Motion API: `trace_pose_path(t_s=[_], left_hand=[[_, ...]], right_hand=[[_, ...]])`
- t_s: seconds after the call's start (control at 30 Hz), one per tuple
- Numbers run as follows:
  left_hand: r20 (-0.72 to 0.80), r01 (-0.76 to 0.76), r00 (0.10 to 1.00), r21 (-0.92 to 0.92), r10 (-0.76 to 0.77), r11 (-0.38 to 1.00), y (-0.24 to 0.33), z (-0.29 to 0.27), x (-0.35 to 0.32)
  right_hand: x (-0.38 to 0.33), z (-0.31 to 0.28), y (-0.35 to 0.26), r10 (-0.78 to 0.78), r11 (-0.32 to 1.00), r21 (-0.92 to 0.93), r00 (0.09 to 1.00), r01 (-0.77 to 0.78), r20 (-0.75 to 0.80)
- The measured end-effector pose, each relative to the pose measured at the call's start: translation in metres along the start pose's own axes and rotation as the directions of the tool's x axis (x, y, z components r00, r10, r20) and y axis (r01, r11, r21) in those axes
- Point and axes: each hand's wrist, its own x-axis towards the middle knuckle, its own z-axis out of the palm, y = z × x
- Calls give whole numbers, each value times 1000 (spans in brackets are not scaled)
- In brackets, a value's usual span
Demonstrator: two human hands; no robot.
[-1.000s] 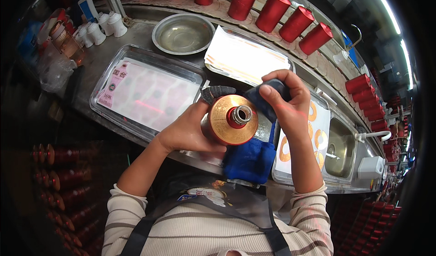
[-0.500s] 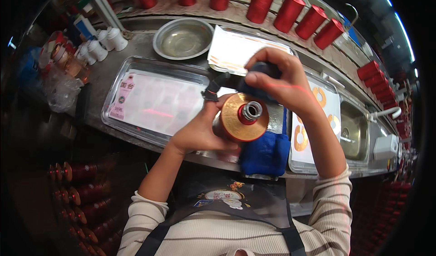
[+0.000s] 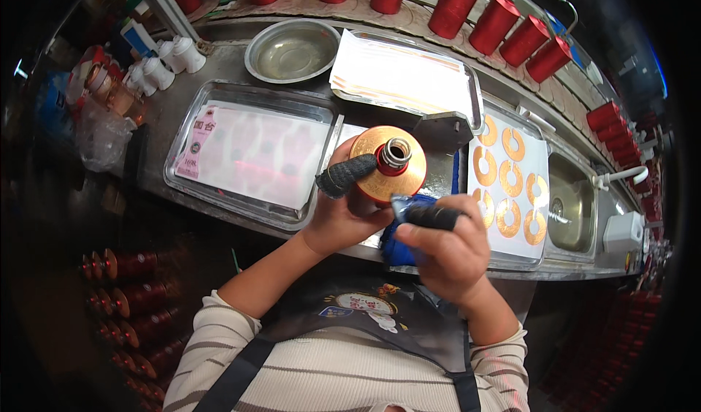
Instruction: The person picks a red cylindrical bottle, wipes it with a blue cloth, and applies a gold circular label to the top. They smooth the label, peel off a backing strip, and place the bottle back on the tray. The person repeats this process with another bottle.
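My left hand (image 3: 339,218) is wrapped around a red bottle (image 3: 394,201) with its mouth tipped up toward me. A gold ring label (image 3: 369,149) covers its shoulder around the bare threaded neck (image 3: 396,151). The left thumb, in a black finger cover (image 3: 347,176), presses on the gold ring beside the neck. Close by at the lower right is my right hand (image 3: 453,258), fingers curled, with another black finger cover on it. A small bluish-grey thing (image 3: 401,207) shows at its fingertips, too blurred to name. Behind that hand lies a blue cloth (image 3: 398,250), partly hidden.
A metal tray (image 3: 175,165) with a white sheet lies left; another with gold cut rings (image 3: 511,178) lies right, by a sink (image 3: 572,226). A metal bowl (image 3: 292,52), paper strips (image 3: 398,72) and a dark bracket (image 3: 449,131) stand behind. Red bottles (image 3: 453,6) line the conveyor.
My right hand has come down from behind the bottle to its lower right, uncovering the dark bracket. The left thumb has moved onto the gold ring. The conveyor bottles have shifted.
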Motion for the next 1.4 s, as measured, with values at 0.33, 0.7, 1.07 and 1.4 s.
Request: trace_pose_path(t_s=[0.33, 0.7, 1.07, 1.4], left_hand=[[-194, -29, 981, -50, 18, 998, -24, 36, -2], [-348, 39, 937, 15, -31, 999, 28, 18, 30], [309, 584, 796, -169, -520, 794, 27, 90, 36], [196, 592, 804, -175, -562, 786, 26, 89, 42]], right_hand=[[6, 16, 5, -181, 933, 340, 972, 122, 148], [-32, -51, 13, 696, 365, 715, 685, -596, 215], [-141, -101, 39, 953, -20, 757, 217, -653, 212], [-139, -90, 52, 934, -11, 656, 228, -754, 277]])
